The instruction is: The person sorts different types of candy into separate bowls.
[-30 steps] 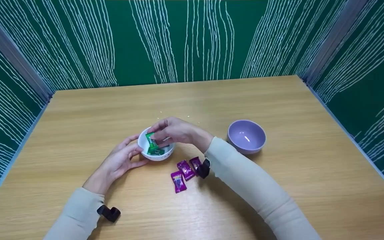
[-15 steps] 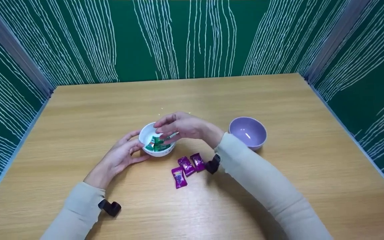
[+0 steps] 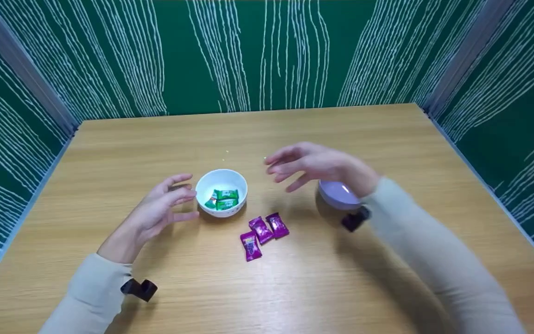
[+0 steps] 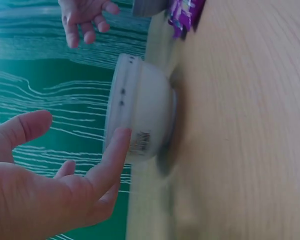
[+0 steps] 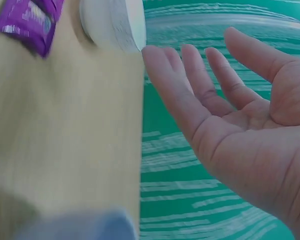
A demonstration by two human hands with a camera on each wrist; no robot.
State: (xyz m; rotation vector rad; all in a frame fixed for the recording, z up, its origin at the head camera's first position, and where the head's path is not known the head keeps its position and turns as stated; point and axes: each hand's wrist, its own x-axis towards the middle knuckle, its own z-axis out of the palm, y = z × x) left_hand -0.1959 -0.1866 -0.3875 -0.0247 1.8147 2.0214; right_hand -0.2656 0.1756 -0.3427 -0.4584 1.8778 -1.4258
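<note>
A white bowl [image 3: 222, 175] stands on the table with several green-wrapped candies [image 3: 226, 199] lying in it. My left hand [image 3: 158, 208] is at the bowl's left side, fingers spread and relaxed, holding nothing; whether a fingertip still touches the wall, I cannot tell. To the right, my right hand [image 3: 315, 164] hovers above the table with loose, empty fingers, as the right wrist view confirms. It partly covers a purple bowl [image 3: 339, 195] behind it. Three purple-wrapped candies [image 3: 261, 230] lie on the table in front of the white bowl.
The wooden table [image 3: 267, 297] ends at a green wall [image 3: 290, 55] with white wavy lines at the back, and similar walls flank both sides. Tiny pale specks [image 3: 226, 151] lie behind the white bowl. A dark wrist device [image 3: 356, 219] sits on each sleeve.
My right hand has left the white bowl and moved right, toward the purple bowl; the green candies lie in the white bowl. My left hand has eased its hold and drawn slightly left.
</note>
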